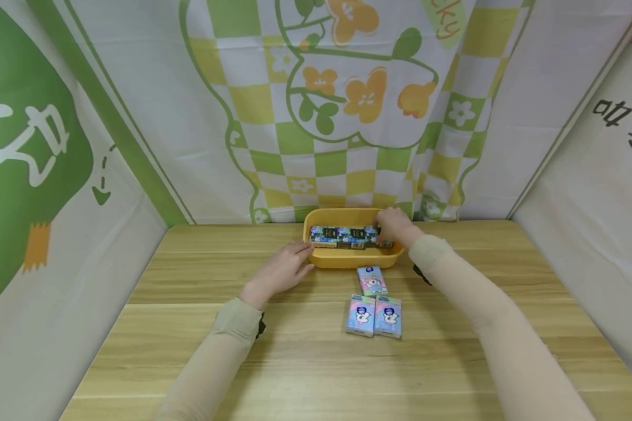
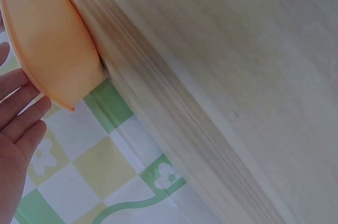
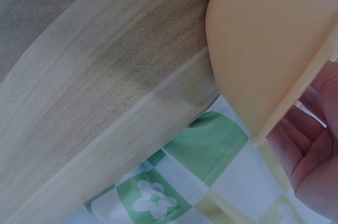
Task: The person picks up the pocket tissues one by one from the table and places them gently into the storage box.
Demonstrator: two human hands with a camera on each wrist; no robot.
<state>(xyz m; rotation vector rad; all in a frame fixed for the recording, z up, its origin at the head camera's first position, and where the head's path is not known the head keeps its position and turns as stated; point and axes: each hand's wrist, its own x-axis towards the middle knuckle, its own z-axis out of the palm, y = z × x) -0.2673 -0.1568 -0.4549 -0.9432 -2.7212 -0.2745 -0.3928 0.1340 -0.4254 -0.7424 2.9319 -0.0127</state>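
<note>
A yellow plastic basket (image 1: 333,261) stands at the back of the table. A row of small dark blue patterned packs (image 1: 323,235) lies inside it. My left hand (image 1: 285,268) touches the basket's left end, its fingers fairly straight along the rim in the left wrist view. Over the right end, my right hand (image 1: 393,225) reaches down into the basket, fingertips at the rightmost packs. The basket wall (image 3: 264,39) hides those fingertips in the right wrist view, so any grip is unclear. Three pink-and-blue cartoon packs, one behind (image 1: 372,281) and two side by side (image 1: 360,316), lie in front.
The wooden table (image 1: 295,362) reaches forward from a checked green, yellow and white curtain (image 1: 321,158) right behind the basket. Printed cloth walls (image 1: 137,158) close off the left and right sides.
</note>
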